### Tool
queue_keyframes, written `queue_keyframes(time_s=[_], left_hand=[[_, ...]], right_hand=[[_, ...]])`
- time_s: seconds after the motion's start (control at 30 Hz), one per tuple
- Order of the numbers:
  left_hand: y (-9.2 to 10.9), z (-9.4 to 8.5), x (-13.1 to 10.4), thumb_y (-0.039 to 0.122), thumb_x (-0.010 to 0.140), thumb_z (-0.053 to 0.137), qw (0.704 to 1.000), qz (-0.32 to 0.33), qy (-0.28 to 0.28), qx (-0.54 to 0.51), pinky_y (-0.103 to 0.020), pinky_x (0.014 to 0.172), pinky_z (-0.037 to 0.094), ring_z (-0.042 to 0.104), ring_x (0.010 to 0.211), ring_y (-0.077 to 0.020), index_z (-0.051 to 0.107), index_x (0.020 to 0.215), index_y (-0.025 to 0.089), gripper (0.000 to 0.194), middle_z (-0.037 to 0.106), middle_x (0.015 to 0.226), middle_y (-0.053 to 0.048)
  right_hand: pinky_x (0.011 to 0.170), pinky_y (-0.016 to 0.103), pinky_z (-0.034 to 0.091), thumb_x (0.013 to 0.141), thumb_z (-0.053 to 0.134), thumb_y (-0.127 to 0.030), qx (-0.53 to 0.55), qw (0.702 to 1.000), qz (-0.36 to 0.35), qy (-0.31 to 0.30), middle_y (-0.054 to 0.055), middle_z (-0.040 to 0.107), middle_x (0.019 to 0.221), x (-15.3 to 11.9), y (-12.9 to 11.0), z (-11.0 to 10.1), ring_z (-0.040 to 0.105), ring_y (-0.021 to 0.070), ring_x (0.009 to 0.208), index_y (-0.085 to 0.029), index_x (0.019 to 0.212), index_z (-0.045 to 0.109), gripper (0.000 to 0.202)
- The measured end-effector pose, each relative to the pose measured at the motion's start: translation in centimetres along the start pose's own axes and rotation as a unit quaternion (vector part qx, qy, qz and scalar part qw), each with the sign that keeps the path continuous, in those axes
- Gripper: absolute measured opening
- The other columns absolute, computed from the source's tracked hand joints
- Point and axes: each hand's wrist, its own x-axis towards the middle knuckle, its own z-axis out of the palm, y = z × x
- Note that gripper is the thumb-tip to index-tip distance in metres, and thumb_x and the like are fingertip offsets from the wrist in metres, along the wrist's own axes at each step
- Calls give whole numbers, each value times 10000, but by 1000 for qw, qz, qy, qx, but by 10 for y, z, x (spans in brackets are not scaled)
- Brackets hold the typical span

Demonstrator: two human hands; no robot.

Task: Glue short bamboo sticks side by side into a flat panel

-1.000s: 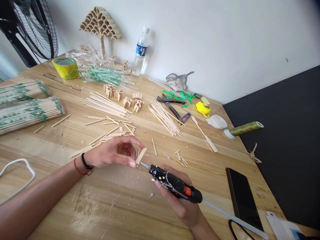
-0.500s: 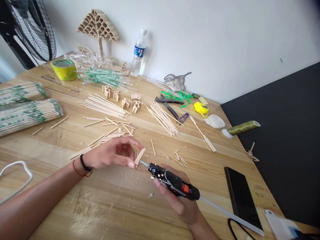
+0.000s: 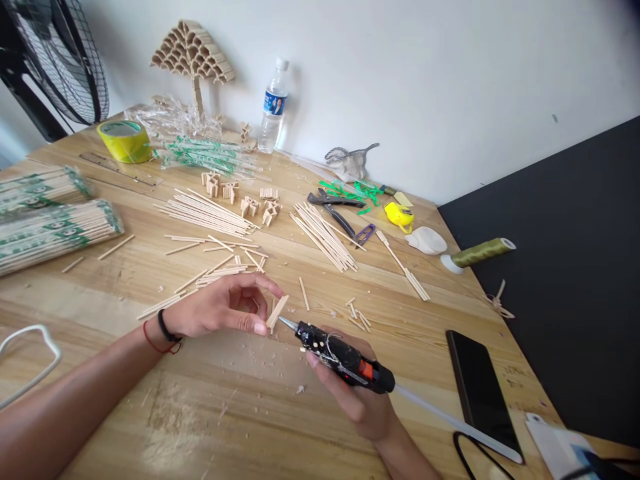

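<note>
Between thumb and forefinger, my left hand (image 3: 233,307) pinches a small piece of short wooden sticks (image 3: 277,313) set side by side. My right hand (image 3: 353,393) is wrapped round a black glue gun (image 3: 340,357) with an orange part, a clear glue stick (image 3: 455,423) trailing from its back end. The metal nozzle points left, close to the sticks' lower right side; whether it touches them I cannot tell. Behind my left hand lie cut sticks (image 3: 220,275). One loose short stick (image 3: 305,294) and a few cut bits (image 3: 359,315) lie beyond the nozzle.
Long sticks (image 3: 325,238) and small glued stick pieces (image 3: 250,205) lie farther back, near pliers (image 3: 335,200). A bottle (image 3: 274,107) and a stick-built tree (image 3: 193,60) stand by the wall. Packed sticks (image 3: 55,230) are at left, a phone (image 3: 483,393) at right.
The whole view has shifted slightly. Both hands keep nearly the same pose, with the nozzle still close to the held sticks.
</note>
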Motion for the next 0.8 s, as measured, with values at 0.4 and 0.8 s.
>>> queue_keyframes(time_s=[0.4, 0.8], left_hand=[[-1, -1, 0, 355, 801, 918, 1000, 4, -4, 2, -242, 712, 495, 659, 794, -139, 691, 1252, 189, 532, 716, 927, -26], [1, -1, 0, 359, 797, 922, 1000, 2, -1, 7, -238, 704, 492, 664, 795, -136, 696, 1253, 188, 538, 720, 927, -24]], right_hand=[[585, 280, 405, 982, 602, -303, 20, 998, 53, -24, -20, 531, 648, 3, -2, -1, 503, 157, 597, -218, 692, 555, 306], [600, 274, 424, 962, 625, -304, 25, 997, 75, -11, -29, 539, 642, 3, -2, -1, 505, 154, 598, -220, 688, 573, 291]])
